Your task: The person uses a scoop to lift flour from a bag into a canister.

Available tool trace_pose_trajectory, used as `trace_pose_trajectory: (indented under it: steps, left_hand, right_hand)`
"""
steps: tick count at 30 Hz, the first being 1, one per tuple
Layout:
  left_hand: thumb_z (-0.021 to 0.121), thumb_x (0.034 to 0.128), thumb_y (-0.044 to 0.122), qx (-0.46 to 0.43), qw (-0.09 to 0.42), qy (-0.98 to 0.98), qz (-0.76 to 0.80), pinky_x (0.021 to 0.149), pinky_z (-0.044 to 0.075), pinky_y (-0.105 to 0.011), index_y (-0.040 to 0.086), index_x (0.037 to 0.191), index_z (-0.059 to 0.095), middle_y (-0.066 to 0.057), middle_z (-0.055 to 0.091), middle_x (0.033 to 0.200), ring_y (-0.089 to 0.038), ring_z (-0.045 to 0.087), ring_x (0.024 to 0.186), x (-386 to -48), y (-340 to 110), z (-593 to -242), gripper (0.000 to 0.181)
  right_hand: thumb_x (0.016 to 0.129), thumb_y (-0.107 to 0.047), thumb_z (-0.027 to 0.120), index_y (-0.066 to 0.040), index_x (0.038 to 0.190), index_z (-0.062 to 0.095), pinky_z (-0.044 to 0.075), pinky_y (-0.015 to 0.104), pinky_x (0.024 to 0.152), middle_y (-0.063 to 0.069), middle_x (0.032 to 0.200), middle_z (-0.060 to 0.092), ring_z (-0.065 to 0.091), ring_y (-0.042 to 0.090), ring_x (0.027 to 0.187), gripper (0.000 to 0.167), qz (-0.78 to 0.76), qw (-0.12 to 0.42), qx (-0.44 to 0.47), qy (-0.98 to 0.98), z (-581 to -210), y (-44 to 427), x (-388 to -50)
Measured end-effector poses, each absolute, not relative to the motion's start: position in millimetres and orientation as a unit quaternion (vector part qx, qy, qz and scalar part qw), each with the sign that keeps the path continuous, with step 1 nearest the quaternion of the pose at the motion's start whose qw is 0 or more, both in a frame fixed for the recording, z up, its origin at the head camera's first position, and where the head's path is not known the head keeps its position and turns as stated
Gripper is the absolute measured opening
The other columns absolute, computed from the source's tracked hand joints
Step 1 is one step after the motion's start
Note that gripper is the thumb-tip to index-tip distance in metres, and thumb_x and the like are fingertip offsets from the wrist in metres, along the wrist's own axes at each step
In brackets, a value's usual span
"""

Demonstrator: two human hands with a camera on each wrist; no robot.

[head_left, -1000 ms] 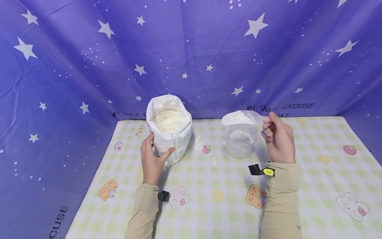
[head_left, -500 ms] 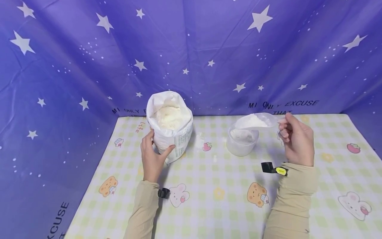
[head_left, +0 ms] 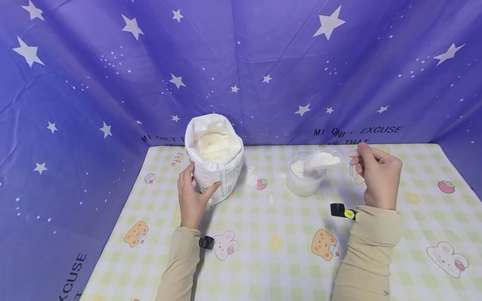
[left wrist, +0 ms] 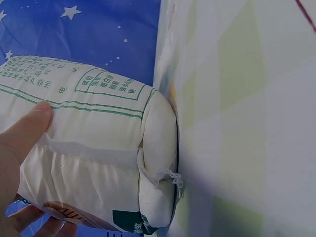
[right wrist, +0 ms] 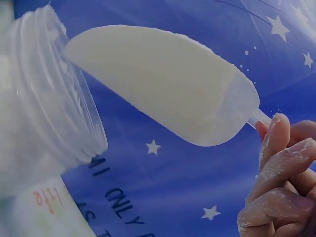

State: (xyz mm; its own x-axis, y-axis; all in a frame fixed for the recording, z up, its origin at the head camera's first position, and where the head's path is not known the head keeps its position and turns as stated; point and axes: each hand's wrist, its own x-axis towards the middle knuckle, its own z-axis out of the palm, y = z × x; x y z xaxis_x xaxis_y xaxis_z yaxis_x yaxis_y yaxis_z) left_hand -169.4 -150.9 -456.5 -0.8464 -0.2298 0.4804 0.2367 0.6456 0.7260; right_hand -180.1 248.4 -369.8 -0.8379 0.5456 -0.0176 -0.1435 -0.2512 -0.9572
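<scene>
A white sack of pale powder [head_left: 231,177] stands upright with its mouth open, its green print showing in the left wrist view. My left hand [head_left: 193,200] grips its lower near side, thumb on the front and fingers round the left. By its handle, my right hand [head_left: 382,175] pinches a clear plastic scoop [right wrist: 158,84] loaded with white powder. The scoop is tilted, its tip down at the mouth of a clear round tub [head_left: 304,186] that has white powder inside. White dust coats the right fingers [right wrist: 279,168].
A checked tablecloth [head_left: 263,267] with cartoon prints covers the table. Spilled powder [head_left: 252,175] lies between sack and tub. Behind the table hangs a blue starry curtain [head_left: 233,50], which also runs along the left side.
My right hand has moved right, bringing the scoop from level above the tub to tilted with its tip at the tub's mouth. The left hand keeps its hold on the sack.
</scene>
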Motion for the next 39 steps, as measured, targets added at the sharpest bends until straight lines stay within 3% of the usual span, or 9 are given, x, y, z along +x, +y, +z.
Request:
trace_pose_trajectory:
  steps: [9, 20, 39]
  left_hand:
    - [0.090, 0.0722, 0.030, -0.002, 0.275, -0.865, -0.420, 0.109, 0.047, -0.043, 0.005, 0.141, 0.045, -0.015, 0.048, 0.138, -0.030, 0.045, 0.127, -169, -152, -457, 0.086]
    - [0.090, 0.0712, 0.031, -0.007, 0.286, -0.865, -0.412, 0.105, 0.048, -0.042, 0.004, 0.141, 0.045, -0.016, 0.049, 0.136, -0.030, 0.046, 0.123, -171, -152, -458, 0.088]
    - [0.091, 0.0706, 0.028, -0.015, 0.288, -0.861, -0.419, 0.105, 0.048, -0.046, 0.003, 0.141, 0.045, -0.017, 0.048, 0.138, -0.031, 0.045, 0.125, -170, -152, -457, 0.087]
  right_hand:
    - [0.094, -0.016, 0.066, 0.009, 0.074, 0.071, 0.035, 0.016, 0.034, -0.007, 0.050, 0.061, 0.047, 0.006, 0.039, 0.032, 0.602, 0.293, -0.114, -0.734, -363, 232, -176]
    - [0.095, -0.028, 0.063, 0.000, 0.071, 0.073, 0.035, 0.013, 0.040, -0.026, 0.052, 0.054, 0.047, -0.002, 0.041, 0.038, 0.455, 0.328, -0.098, -0.822, -368, 226, -182]
    - [0.096, -0.030, 0.062, 0.001, 0.067, 0.073, 0.036, 0.012, 0.051, -0.032, 0.052, 0.050, 0.044, -0.010, 0.042, 0.044, 0.419, 0.365, -0.082, -0.827, -353, 221, -171]
